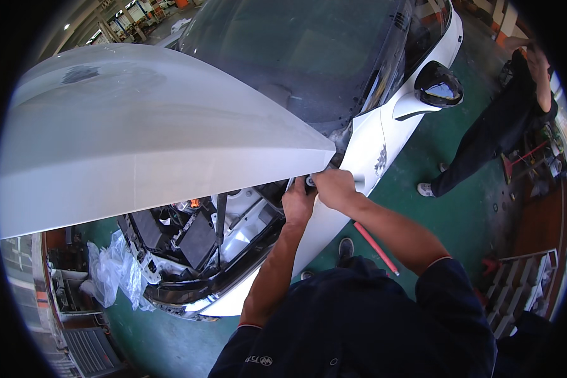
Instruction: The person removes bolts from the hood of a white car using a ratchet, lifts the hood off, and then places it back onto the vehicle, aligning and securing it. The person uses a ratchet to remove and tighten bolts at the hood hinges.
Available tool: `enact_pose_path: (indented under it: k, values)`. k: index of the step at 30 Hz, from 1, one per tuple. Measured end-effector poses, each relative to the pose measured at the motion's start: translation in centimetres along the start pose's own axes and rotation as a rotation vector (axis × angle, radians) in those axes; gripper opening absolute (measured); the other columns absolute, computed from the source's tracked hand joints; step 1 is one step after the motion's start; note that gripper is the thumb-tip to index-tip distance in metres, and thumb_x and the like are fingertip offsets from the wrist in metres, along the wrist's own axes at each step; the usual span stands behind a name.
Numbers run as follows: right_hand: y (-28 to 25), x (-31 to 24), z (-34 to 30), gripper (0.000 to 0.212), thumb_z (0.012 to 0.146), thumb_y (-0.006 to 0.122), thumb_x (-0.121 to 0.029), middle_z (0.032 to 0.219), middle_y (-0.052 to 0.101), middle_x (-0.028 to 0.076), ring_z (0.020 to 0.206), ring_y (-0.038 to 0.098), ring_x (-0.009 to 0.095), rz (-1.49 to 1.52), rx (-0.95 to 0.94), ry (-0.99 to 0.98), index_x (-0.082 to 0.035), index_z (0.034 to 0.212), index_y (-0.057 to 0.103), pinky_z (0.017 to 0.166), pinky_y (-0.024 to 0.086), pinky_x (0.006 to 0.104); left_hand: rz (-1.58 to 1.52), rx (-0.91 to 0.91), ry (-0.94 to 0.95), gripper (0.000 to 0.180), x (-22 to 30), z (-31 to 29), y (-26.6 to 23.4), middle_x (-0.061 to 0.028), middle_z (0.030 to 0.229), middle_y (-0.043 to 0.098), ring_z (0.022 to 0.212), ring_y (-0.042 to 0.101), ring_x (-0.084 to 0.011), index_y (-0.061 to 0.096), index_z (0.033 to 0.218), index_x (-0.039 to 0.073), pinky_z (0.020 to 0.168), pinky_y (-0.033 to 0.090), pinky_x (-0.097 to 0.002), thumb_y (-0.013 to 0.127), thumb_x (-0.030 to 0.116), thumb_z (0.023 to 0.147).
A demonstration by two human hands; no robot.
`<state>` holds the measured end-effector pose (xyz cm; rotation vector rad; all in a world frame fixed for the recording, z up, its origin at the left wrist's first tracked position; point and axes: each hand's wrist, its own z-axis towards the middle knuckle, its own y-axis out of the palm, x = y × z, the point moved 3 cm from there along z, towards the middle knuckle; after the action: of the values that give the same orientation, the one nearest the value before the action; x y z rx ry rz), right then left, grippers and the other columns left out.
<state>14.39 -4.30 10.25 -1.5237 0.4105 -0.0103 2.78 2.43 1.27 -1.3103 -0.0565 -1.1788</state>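
Note:
Both my hands are at the rear corner of the raised white hood, beside the white fender of a car. My right hand is closed in a fist around a small tool with a round metal head; most of that tool is covered by the fingers. Just to its left, my left hand reaches under the hood's edge, thumb up against the round head. The left fingertips are partly hidden, so what they grip cannot be made out. Below the hood lies the open engine bay.
A thin dark strut rises inside the engine bay. On the green floor lies a red bar. Another person in dark clothes stands at the right. Clear plastic sheeting hangs by the car's front. The side mirror juts out.

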Motion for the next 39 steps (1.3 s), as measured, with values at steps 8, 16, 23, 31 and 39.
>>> enact_pose_path:
  k: [8, 16, 23, 31, 39]
  values:
    - [0.4, 0.2, -0.2, 0.018, 0.089, 0.064, -0.017, 0.096, 0.079, 0.014, 0.093, 0.077, 0.037, 0.201, -0.178, 0.097, -0.01, 0.099, 0.078, 0.075, 0.06, 0.0496, 0.049, -0.079, -0.008, 0.062, -0.5, 0.0, 0.1, -0.02, 0.079, 0.07, 0.071, 0.069, -0.0442, 0.055, 0.142, 0.008, 0.066, 0.055, -0.0549, 0.081, 0.019, 0.087]
    - [-0.1, 0.6, -0.6, 0.02, 0.089, 0.062, -0.015, 0.098, 0.077, 0.011, 0.101, 0.073, 0.029, -0.048, 0.332, -0.266, -0.012, 0.101, 0.077, 0.091, 0.052, 0.045, -0.035, -0.064, -0.029, 0.054, 0.4, 0.0, -0.5, -0.0248, 0.089, 0.072, 0.079, 0.071, -0.046, 0.056, 0.136, 0.004, 0.072, 0.056, -0.0566, 0.078, 0.015, 0.088]
    - [0.4, 2.1, -2.4, 0.033, 0.078, 0.069, -0.006, 0.101, 0.075, 0.012, 0.102, 0.071, 0.033, 0.136, 0.266, -0.111, -0.01, 0.111, 0.073, 0.086, 0.053, 0.0458, -0.006, -0.131, 0.061, 0.035, 0.5, 0.1, -1.3, -0.0193, 0.101, 0.074, 0.09, 0.071, -0.0431, 0.065, 0.124, 0.004, 0.079, 0.058, -0.0535, 0.073, 0.01, 0.091]
    - [0.2, 6.2, -9.6, 0.025, 0.085, 0.075, -0.005, 0.086, 0.069, 0.019, 0.074, 0.07, 0.034, 0.666, 0.271, 0.189, -0.006, 0.11, 0.071, 0.068, 0.054, 0.04, 0.085, -0.168, 0.16, 0.02, 1.5, 0.3, -1.8, -0.0148, 0.113, 0.073, 0.101, 0.07, -0.0386, 0.074, 0.113, 0.007, 0.086, 0.058, -0.0493, 0.069, 0.013, 0.094]
    - [0.7, 7.6, -14.3, 0.028, 0.084, 0.075, -0.001, 0.083, 0.065, 0.013, 0.07, 0.059, 0.02, 0.825, 0.371, 0.268, 0.001, 0.111, 0.071, 0.07, 0.051, 0.0332, 0.159, -0.29, 0.169, 0.016, 1.3, 1.0, -2.1, -0.0124, 0.111, 0.072, 0.1, 0.07, -0.0361, 0.075, 0.109, 0.006, 0.086, 0.058, -0.0465, 0.069, 0.014, 0.096]
